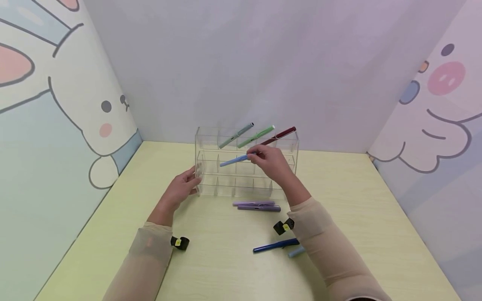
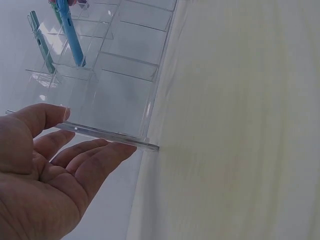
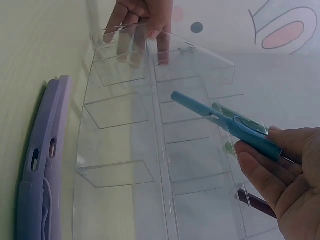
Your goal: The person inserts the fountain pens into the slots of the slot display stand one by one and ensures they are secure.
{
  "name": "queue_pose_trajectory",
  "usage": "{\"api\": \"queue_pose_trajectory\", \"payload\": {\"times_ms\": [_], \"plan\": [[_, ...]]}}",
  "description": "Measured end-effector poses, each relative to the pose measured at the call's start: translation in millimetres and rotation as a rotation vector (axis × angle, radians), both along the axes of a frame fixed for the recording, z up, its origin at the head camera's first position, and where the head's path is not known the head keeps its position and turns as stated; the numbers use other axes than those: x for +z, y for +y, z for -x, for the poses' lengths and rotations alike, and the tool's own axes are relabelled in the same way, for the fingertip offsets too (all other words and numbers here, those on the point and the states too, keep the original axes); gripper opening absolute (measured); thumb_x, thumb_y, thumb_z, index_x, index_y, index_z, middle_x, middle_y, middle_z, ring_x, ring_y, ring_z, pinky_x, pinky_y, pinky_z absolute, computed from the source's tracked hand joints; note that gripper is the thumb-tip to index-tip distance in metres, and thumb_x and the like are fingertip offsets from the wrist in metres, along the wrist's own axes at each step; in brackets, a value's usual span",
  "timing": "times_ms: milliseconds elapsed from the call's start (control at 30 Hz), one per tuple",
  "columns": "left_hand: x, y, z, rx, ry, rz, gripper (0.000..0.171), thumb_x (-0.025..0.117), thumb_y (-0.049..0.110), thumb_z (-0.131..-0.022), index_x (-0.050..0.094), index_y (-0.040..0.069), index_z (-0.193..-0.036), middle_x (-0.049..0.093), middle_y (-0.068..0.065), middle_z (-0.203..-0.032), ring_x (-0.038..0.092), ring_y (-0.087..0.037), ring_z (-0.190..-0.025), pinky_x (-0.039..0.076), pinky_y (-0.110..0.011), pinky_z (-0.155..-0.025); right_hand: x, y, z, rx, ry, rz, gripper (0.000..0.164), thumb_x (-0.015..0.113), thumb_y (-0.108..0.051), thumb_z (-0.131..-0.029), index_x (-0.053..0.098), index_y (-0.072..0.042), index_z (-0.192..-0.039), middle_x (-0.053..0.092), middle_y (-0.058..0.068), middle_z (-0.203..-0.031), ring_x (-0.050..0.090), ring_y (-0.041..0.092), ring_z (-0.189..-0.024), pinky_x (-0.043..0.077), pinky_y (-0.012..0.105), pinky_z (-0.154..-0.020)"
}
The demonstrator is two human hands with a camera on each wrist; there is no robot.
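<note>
A clear acrylic pen rack [image 1: 254, 180] with three tiers of compartments stands on the table. My left hand [image 1: 181, 187] holds its left side panel, thumb on one face and fingers on the other, as the left wrist view shows. By its capped end, my right hand [image 1: 268, 161] pinches a light blue pen [image 3: 200, 106]. That pen slants in front of the middle tier, its free end pointing left. In the top tier lean a grey-green pen [image 1: 236, 135], a light green pen [image 1: 256, 136] and a dark red pen [image 1: 279, 136].
Two purple pens, one lighter [image 1: 248, 203] and one darker [image 1: 260, 208], lie before the rack. Nearer me are a dark blue pen [image 1: 275, 246] and another light blue pen [image 1: 296, 251], partly under my right sleeve. A pale wall [image 1: 241, 62] rises behind the rack.
</note>
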State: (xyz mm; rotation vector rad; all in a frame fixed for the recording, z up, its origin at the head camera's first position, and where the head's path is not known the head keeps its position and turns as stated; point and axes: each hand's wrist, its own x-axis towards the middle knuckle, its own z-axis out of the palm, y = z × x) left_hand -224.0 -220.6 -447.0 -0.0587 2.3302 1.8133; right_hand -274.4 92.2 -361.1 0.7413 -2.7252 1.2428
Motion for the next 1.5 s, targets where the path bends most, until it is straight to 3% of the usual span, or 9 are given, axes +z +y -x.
{"api": "queue_pose_trajectory", "payload": {"times_ms": [367, 900, 1000, 1133, 1233, 1500], "plan": [[-0.9, -0.2, 1.7, -0.008, 0.008, 0.011, 0.059, 0.051, 0.023, -0.103, 0.027, 0.029, -0.156, 0.048, -0.013, -0.148, 0.050, -0.032, -0.132, 0.047, -0.051, -0.103, 0.9, -7.3, 2.4, 0.005, 0.036, -0.077, 0.023, 0.060, -0.034, -0.098, 0.071, -0.019, -0.113, 0.072, -0.002, -0.092, 0.058, 0.016, -0.074, 0.047, 0.032, -0.063], [-1.6, 0.4, 1.6, -0.018, 0.022, 0.013, 0.059, 0.052, 0.023, -0.103, 0.026, 0.028, -0.156, 0.048, -0.014, -0.148, 0.050, -0.031, -0.132, 0.047, -0.050, -0.103, 3.3, -12.3, 1.2, 0.003, 0.074, -0.144, 0.030, 0.058, -0.035, -0.099, 0.071, -0.016, -0.119, 0.071, -0.002, -0.094, 0.054, 0.016, -0.069, 0.043, 0.031, -0.061], [-0.8, 1.0, 2.2, -0.023, 0.022, 0.001, 0.059, 0.051, 0.022, -0.103, 0.027, 0.027, -0.156, 0.048, -0.014, -0.149, 0.051, -0.032, -0.132, 0.047, -0.050, -0.103, 3.3, -11.3, 0.9, 0.003, 0.069, -0.142, 0.031, 0.059, -0.035, -0.099, 0.070, -0.018, -0.121, 0.072, -0.001, -0.097, 0.059, 0.015, -0.074, 0.048, 0.033, -0.064], [-0.3, 1.0, 2.1, -0.029, 0.020, -0.018, 0.059, 0.051, 0.021, -0.103, 0.026, 0.027, -0.156, 0.046, -0.014, -0.150, 0.051, -0.034, -0.131, 0.048, -0.050, -0.103, 6.6, -6.8, -0.4, 0.014, 0.044, -0.132, 0.034, 0.059, -0.039, -0.098, 0.067, -0.021, -0.126, 0.071, -0.001, -0.112, 0.068, 0.016, -0.094, 0.056, 0.038, -0.078], [-0.6, 1.2, 1.6, -0.030, 0.017, -0.021, 0.059, 0.051, 0.022, -0.103, 0.026, 0.027, -0.156, 0.046, -0.015, -0.150, 0.050, -0.034, -0.132, 0.047, -0.050, -0.103, 12.3, 1.2, -2.2, 0.013, 0.024, -0.123, 0.038, 0.059, -0.042, -0.097, 0.063, -0.023, -0.131, 0.068, -0.001, -0.124, 0.067, 0.019, -0.107, 0.056, 0.043, -0.087], [1.1, 0.1, 1.9, -0.024, 0.011, 0.005, 0.058, 0.053, 0.026, -0.102, 0.029, 0.032, -0.155, 0.048, -0.013, -0.148, 0.050, -0.033, -0.132, 0.047, -0.051, -0.103, 31.5, 44.9, -13.2, -0.026, 0.039, -0.136, 0.046, 0.056, -0.049, -0.097, 0.060, -0.023, -0.135, 0.064, -0.001, -0.131, 0.065, 0.024, -0.112, 0.054, 0.048, -0.092]]}}
